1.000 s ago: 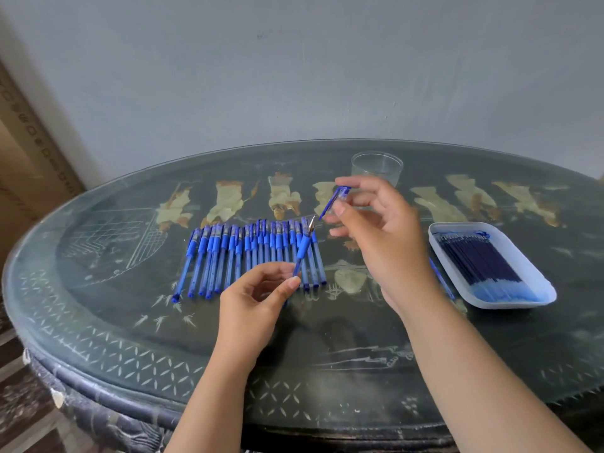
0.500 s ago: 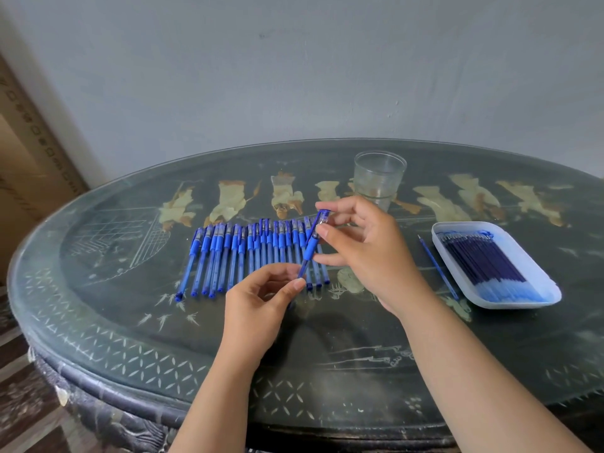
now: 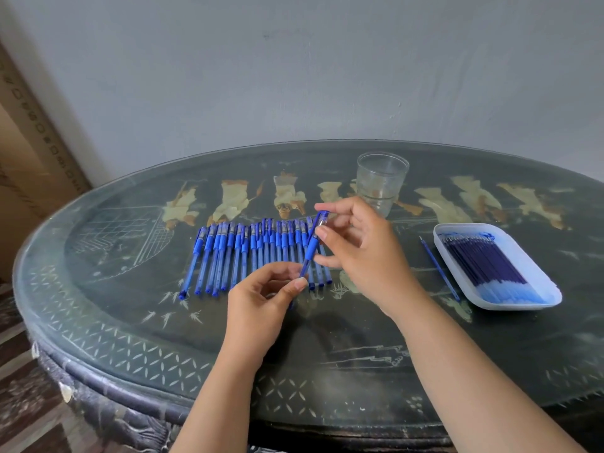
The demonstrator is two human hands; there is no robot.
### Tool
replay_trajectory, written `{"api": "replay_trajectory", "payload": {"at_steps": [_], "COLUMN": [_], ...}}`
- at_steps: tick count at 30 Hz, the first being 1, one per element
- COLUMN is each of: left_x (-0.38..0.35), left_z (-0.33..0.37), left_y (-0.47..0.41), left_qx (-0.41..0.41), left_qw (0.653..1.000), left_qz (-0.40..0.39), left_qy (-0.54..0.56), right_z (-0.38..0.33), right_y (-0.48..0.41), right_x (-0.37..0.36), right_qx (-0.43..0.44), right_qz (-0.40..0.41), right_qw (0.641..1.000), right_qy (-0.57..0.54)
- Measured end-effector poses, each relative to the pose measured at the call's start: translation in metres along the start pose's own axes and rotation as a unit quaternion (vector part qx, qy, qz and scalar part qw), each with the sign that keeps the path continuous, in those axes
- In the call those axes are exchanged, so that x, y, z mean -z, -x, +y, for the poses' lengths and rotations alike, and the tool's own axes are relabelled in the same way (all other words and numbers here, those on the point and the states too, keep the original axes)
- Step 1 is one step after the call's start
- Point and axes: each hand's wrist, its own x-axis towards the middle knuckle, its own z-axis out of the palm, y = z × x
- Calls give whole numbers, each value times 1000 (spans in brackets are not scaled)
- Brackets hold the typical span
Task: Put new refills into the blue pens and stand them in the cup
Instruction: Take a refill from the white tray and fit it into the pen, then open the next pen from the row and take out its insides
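Both hands hold one pen point(image 3: 312, 248), tilted above the row of pens point(image 3: 242, 256) on the table point(image 3: 130, 322). The left hand point(image 3: 261, 302) pinches its lower end and the right hand point(image 3: 362, 256) pinches its cap end. The cup point(image 3: 380, 181) (clear, upright) stands behind the right hand. At the right lies a tray point(image 3: 539, 302) with refills point(image 3: 483, 266), and one loose refill point(image 3: 439, 268) lies just beside it.
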Motion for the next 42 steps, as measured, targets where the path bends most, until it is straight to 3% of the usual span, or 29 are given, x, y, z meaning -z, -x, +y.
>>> {"api": "replay_trajectory", "payload": {"at_steps": [7, 12, 17, 20, 30, 42], "left_x": [-2, -1, 0, -1, -2, -2], "left_z": [2, 6, 7, 7, 3, 2], "left_y": [1, 1, -1, -1, -4, -5], "left_qx": [-7, -5, -22, -30, -37, -28], "left_qw": [1000, 994, 994, 994, 995, 996], "left_qz": [20, 74, 87, 91, 91, 87], "left_qy": [22, 75, 63, 56, 35, 21], "right_z": [5, -18, -30, -24, 22, 31], "right_y": [3, -28, -76, -98, -110, -107], "right_x": [-12, 25, 75, 89, 94, 99], "right_qx": [46, 93, 154, 154, 40, -11], "right_qz": [11, 151, 317, 364, 277, 248], "right_qw": [997, 983, 932, 912, 920, 928], "right_qy": [63, 34, 87, 109, 275, 279]}}
